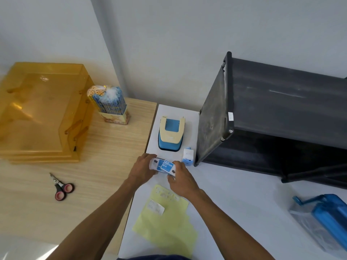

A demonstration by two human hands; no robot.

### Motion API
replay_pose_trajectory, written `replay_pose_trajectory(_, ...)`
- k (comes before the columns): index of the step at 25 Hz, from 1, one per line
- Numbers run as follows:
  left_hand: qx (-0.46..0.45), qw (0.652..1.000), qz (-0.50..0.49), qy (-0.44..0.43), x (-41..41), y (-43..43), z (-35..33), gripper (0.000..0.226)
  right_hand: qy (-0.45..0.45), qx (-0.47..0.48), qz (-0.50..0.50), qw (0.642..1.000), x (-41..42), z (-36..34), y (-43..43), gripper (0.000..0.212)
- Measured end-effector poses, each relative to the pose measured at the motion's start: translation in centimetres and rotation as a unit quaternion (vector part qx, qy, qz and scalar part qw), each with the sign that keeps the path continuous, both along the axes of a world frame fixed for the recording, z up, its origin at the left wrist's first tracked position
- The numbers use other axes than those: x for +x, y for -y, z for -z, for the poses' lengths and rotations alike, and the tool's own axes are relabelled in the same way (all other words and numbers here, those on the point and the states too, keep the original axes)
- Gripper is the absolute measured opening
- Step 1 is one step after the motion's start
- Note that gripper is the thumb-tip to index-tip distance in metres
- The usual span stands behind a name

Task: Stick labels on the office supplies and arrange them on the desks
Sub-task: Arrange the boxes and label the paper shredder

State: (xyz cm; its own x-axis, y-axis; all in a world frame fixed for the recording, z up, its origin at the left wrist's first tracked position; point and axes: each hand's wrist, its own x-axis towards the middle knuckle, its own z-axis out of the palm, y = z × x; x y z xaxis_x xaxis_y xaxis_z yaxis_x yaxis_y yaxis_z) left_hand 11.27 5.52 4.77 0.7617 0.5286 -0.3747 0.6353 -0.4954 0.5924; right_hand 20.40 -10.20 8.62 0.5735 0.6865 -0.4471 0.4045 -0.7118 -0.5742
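Observation:
Two small blue-and-white binder clip boxes (pixel 164 166) lie together on the white desk (pixel 234 194), just in front of a blue and cream hole punch (pixel 171 135). My left hand (pixel 143 168) grips the left box from its left side. My right hand (pixel 181 180) holds the right box from the near side, which sits tilted against the other. A yellow label sheet (pixel 169 228) with a few white labels lies on the desk near me. A small white and blue box (pixel 188 156) stands right of the clip boxes.
An amber stack of paper trays (pixel 41 113) and a carton of pencils (pixel 110 104) stand on the wooden desk (pixel 105 156), with scissors (pixel 61 188) nearer me. A black rack (pixel 272 117) fills the right. A blue case in plastic wrap (pixel 326 220) lies at the right edge.

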Motion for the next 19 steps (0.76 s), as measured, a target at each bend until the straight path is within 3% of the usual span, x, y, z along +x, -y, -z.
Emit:
replay_pose_trajectory(3,-0.016,0.999,-0.016,0.022,0.3,-0.5,0.2,0.064,0.005,-0.001,0.001,1.0,0.0,0.0,-2.0,0.049)
replay_pose_trajectory(10,-0.069,0.997,-0.016,0.039,-0.4,-1.5,0.6,0.073,0.095,-0.08,-0.055,0.991,-0.2,0.5,-5.8,0.059)
replay_pose_trajectory(14,-0.063,0.997,-0.017,0.045,-0.5,-1.6,0.6,0.062,0.088,-0.095,-0.042,0.991,-0.7,1.1,-6.5,0.059)
replay_pose_trajectory(19,-0.065,0.995,0.008,0.072,-0.9,-1.5,0.4,0.071,0.078,-0.089,-0.019,0.993,-0.7,1.1,-6.5,0.066)
